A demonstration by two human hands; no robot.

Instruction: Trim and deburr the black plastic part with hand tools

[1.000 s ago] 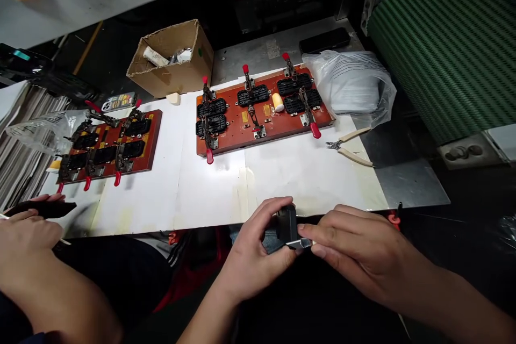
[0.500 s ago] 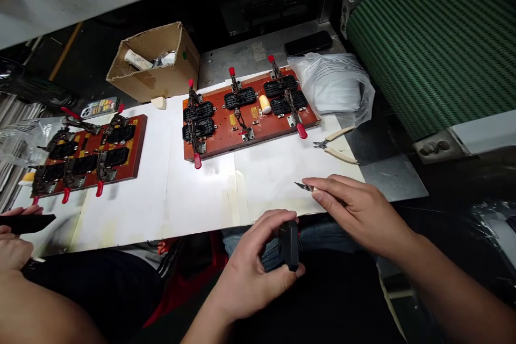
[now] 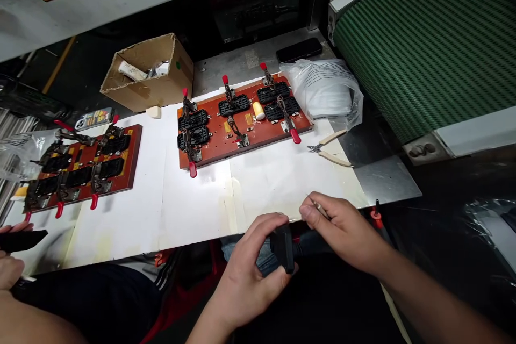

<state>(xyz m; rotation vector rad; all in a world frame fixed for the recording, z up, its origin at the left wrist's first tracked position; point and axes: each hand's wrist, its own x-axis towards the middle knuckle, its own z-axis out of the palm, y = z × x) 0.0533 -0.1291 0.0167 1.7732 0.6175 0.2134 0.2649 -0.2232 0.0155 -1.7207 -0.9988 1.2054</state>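
My left hand (image 3: 252,269) grips a small black plastic part (image 3: 283,248) below the table's near edge, over my lap. My right hand (image 3: 342,228) pinches a thin metal blade tool (image 3: 315,203) just right of the part, its tip pointing up and left over the white table sheet (image 3: 201,193). The blade and the part are apart. Straight ahead lies a red-brown clamp fixture board (image 3: 242,123) with black parts under red-handled toggle clamps.
A second fixture board (image 3: 80,164) lies at left, near another person's hand (image 3: 12,258) holding a dark piece. Cutting pliers (image 3: 328,150), a plastic bag (image 3: 322,91), a cardboard box (image 3: 147,72), two phones and a green conveyor (image 3: 423,37) surround the sheet.
My right hand lifted the blade away from the black part, out over the table, then drew back toward it. The left hand keeps holding the part. The view shifted right.
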